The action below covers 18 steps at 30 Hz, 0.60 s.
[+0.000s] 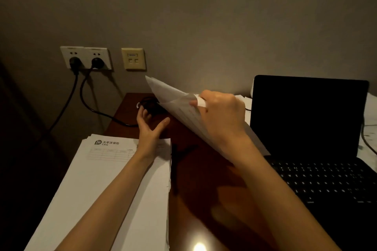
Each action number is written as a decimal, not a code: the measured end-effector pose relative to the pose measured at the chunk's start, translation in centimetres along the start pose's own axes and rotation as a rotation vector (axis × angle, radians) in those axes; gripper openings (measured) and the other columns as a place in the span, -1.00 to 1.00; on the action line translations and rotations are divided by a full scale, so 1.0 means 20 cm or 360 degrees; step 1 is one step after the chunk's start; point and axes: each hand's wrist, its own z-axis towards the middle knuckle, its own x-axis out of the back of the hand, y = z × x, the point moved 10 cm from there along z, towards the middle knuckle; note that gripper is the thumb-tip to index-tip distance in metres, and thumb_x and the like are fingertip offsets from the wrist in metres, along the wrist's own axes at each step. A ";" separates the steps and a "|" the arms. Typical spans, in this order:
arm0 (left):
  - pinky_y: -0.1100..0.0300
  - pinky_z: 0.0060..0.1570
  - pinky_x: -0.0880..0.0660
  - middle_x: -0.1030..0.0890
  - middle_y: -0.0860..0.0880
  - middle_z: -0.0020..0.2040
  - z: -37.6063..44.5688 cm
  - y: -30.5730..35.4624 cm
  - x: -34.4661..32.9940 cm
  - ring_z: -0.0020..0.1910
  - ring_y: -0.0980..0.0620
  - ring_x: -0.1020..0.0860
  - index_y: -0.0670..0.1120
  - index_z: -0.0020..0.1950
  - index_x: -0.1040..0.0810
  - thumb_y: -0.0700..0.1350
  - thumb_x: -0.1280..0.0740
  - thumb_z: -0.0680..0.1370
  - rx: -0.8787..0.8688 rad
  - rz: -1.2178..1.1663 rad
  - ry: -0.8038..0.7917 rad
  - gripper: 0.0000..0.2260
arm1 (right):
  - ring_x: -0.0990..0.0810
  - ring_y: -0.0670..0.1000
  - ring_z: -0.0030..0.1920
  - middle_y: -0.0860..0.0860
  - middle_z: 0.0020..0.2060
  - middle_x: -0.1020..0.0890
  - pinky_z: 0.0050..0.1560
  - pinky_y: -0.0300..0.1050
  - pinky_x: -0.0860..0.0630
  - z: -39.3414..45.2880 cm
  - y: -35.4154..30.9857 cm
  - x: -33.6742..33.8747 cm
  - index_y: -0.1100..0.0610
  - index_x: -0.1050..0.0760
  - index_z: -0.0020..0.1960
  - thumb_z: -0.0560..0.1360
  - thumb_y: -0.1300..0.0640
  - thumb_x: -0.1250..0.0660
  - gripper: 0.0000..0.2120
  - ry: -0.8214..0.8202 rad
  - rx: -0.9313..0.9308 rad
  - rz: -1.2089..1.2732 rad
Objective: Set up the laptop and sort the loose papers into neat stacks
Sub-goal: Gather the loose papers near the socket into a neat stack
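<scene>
Head view: right hand (222, 116) pinches a bunch of papers (179, 106), lifted and tilted, at 12 o'clock over the desk (204, 179). Left hand (150, 128) is open, holding nothing, above the stack (114, 179) at 9 o'clock. Laptop (310, 120) stands open at 3 o'clock.

Bare desk surface (206, 181) forms an open lane between the paper stack (114, 187) at 8 o'clock and the open laptop (318, 149) at 3 o'clock. Toward 12 o'clock the lane is blocked by raised sheets (179, 106) held tilted in the right hand (222, 114). At 11 o'clock, a coiled black cable (149, 104) and the left hand (151, 128) occupy the far desk corner. More papers (370, 126) lie behind the laptop.
</scene>
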 end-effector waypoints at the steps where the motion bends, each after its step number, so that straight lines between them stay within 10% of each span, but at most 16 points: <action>1: 0.01 0.41 -0.24 -0.16 0.03 0.52 0.00 0.03 0.01 0.47 0.04 -0.21 0.11 0.54 0.02 0.09 -0.52 0.35 -0.0040 0.0051 -0.0020 -0.07 | -0.44 0.06 -0.57 -0.02 -0.57 -0.51 -0.45 -0.29 -0.12 0.00 0.00 -0.01 0.09 -0.46 -0.43 0.26 0.08 -0.54 -0.73 -0.0038 0.0074 0.0149; 5: 0.13 0.40 -0.22 -0.11 0.08 0.54 0.04 0.13 0.06 0.47 0.11 -0.18 0.18 0.53 0.04 0.18 -0.58 0.20 -0.0164 0.0288 -0.0162 0.08 | -0.38 -0.06 -0.43 -0.20 -0.53 -0.38 -0.38 -0.16 -0.22 -0.02 0.10 -0.06 -0.06 -0.24 -0.48 0.30 -0.12 -0.52 -0.54 -0.0388 -0.0093 0.0658; 10: 0.21 0.12 -0.54 -0.58 0.05 0.13 0.04 0.29 -0.11 0.13 0.13 -0.55 -0.10 0.30 -0.47 -0.16 -0.57 0.26 -0.0185 0.0588 -0.0595 -0.37 | -0.57 -0.22 -0.33 -0.25 -0.43 -0.60 -0.27 -0.40 -0.42 -0.05 0.16 -0.09 -0.16 -0.55 -0.33 0.24 0.05 -0.59 -0.77 -0.0694 -0.0258 0.1285; 15: 0.20 -0.05 -0.59 -0.67 0.02 -0.11 0.09 0.42 -0.18 -0.08 0.14 -0.64 -0.05 -0.07 -0.64 -0.28 -0.56 0.29 -0.0257 0.0591 -0.0544 -0.72 | -0.59 -0.05 -0.28 -0.01 -0.34 -0.64 -0.17 0.01 -0.51 0.00 0.38 -0.02 0.16 -0.63 -0.28 0.28 -0.05 -0.55 -0.73 -0.0394 -0.0450 0.1028; 18: 0.30 -0.18 -0.57 -0.68 0.09 -0.23 0.12 0.50 -0.18 -0.18 0.20 -0.64 -0.10 -0.16 -0.64 -0.28 -0.56 0.28 -0.0302 0.0496 -0.0361 -0.79 | -0.55 -0.11 -0.18 -0.04 -0.17 -0.62 -0.12 -0.09 -0.55 0.02 0.50 0.09 0.10 -0.57 -0.06 0.32 -0.08 -0.51 -0.68 -0.0037 -0.0463 0.0920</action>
